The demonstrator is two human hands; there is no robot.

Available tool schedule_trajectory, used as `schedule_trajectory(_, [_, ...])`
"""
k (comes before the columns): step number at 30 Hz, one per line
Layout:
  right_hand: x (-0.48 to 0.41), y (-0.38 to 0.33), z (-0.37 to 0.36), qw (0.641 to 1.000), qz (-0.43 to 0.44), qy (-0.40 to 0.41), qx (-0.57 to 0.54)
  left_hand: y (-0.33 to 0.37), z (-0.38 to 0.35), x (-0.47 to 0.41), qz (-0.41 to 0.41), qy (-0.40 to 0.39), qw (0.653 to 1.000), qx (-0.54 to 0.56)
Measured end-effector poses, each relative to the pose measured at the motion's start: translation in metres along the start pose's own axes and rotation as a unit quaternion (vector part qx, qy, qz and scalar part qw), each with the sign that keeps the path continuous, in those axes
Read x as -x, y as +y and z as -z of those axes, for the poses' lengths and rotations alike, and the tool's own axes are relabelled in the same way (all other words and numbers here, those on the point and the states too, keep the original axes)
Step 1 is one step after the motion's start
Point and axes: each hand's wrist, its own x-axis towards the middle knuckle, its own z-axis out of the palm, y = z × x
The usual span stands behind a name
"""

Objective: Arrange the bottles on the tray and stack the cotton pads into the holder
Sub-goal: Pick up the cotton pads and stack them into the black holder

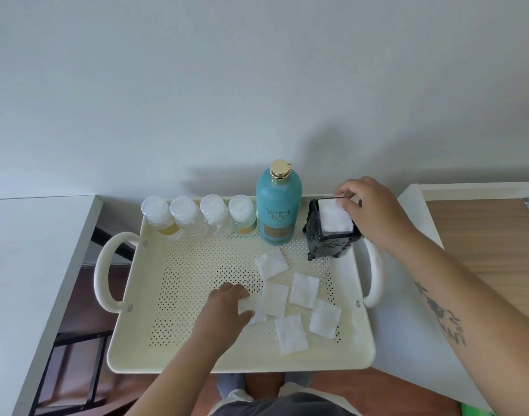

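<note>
A cream perforated tray (179,283) with handles holds several small clear bottles (197,217) with white caps in a row along its far edge. A tall teal bottle (278,211) with a gold cap stands next to them. At the far right corner sits a black square holder (326,244) with white cotton pads (335,219) inside. My right hand (374,211) rests at the holder's top, fingertips on the top pad. Several loose square pads (290,333) lie on the tray's near right. My left hand (227,307) pinches one pad (252,304) there.
White table surfaces (32,250) flank the tray on both sides, with a gap and dark frame below at left. A wood-toned surface (482,235) lies at the far right. A plain wall stands right behind the tray.
</note>
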Motion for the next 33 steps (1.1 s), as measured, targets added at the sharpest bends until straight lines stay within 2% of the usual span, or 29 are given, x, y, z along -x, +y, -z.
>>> schedule_trajectory(3, [0.015,0.001,-0.004,0.994,0.063,0.071,0.046,-0.002,-0.004,-0.001,-0.003,0.002,1.0,-0.011])
schedule_trajectory(7, [0.041,0.004,-0.013,0.984,0.129,0.063,0.109,-0.004,-0.007,-0.004,-0.002,0.008,1.0,0.003])
schedule_trajectory(14, [0.051,0.012,-0.028,0.974,0.127,-0.011,0.188,-0.009,-0.001,-0.006,0.013,0.002,0.999,0.029])
schedule_trajectory(19, [0.05,0.011,-0.027,0.978,0.134,0.03,0.159,-0.008,0.015,-0.002,0.061,0.027,0.99,0.126])
schedule_trajectory(22, [0.05,0.009,-0.025,0.979,0.144,0.061,0.131,-0.005,0.026,0.002,0.087,0.042,0.972,0.213])
schedule_trajectory(28, [0.052,0.009,-0.032,0.982,0.116,0.019,0.146,0.008,0.044,0.007,0.089,0.057,0.924,0.368])
schedule_trajectory(33, [0.067,-0.013,-0.031,0.973,0.155,0.151,0.083,0.022,0.055,0.013,0.048,0.041,0.882,0.467])
